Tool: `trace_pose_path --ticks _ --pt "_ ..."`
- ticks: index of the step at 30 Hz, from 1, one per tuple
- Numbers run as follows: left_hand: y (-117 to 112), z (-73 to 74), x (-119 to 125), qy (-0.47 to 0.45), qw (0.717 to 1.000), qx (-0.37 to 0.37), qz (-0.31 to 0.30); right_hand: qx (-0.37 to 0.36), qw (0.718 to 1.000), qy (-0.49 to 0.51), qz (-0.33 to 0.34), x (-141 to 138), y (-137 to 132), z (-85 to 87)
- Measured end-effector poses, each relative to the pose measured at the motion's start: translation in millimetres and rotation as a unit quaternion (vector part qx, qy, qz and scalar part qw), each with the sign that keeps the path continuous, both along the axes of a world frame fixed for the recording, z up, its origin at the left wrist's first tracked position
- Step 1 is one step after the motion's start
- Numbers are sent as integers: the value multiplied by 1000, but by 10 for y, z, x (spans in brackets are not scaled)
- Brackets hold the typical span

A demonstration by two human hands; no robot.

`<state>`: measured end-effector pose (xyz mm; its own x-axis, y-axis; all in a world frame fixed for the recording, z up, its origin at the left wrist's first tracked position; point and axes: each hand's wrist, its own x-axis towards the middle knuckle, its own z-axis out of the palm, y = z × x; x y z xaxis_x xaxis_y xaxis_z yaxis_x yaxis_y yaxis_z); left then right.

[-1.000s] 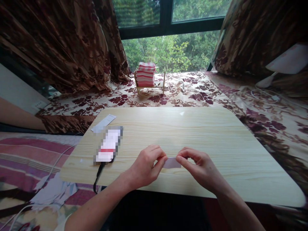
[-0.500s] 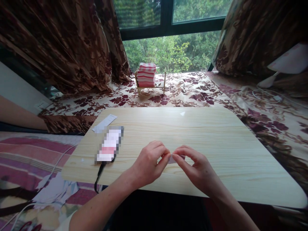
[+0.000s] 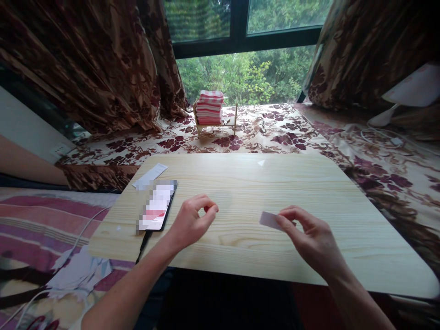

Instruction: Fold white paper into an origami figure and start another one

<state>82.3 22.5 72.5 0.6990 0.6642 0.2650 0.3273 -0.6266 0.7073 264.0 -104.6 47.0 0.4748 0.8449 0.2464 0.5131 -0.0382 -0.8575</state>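
Note:
My right hand (image 3: pixel 309 233) pinches one end of a small pale grey slip of paper (image 3: pixel 270 220) between thumb and fingers, just above the right half of the table. The slip's other end points left and is free. My left hand (image 3: pixel 194 217) is apart from it, thumb and index fingertips pressed together in a ring over the table's middle. Whether a small thing is between those fingertips I cannot make out. Left of that hand lies a phone (image 3: pixel 161 206) with its screen blurred out, and a black cable (image 3: pixel 144 245) runs from its lower end.
The light wooden table (image 3: pixel 247 183) carries a white paper strip (image 3: pixel 150 176) at its far left. Beyond it, a small stand (image 3: pixel 234 119) bears folded pink-and-white cloths (image 3: pixel 209 107). White paper scraps (image 3: pixel 79 272) lie on the striped bedding at left. A lamp (image 3: pixel 412 87) stands at right.
My hands were together at the table's middle and have come apart. The left has moved left, while the right has moved right with the slip of paper, which now shows more fully.

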Motion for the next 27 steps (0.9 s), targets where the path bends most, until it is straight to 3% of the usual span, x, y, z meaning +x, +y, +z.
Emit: trace_pose_path --ticks 4,7,11,19,21,25,27 --pt "-86 -4 96 4 994 -28 -103 3 994 -4 108 -92 58 62" --pt "-179 -16 190 19 992 8 -127 6 992 0 129 -182 103 84" --pt "-223 -48 208 -4 993 51 -109 4 992 27 123 -198 103 64" --pt "-218 -46 86 -7 992 61 -108 -12 990 68 125 -83 63 -5" --pt "-182 -29 35 -1 995 55 -88 -27 994 54 96 45 37 -44" --pt "-146 -32 7 14 997 58 -56 -3 999 24 -33 154 19 -65" --pt "-169 -46 49 14 993 80 -85 28 999 9 28 54 42 -24"
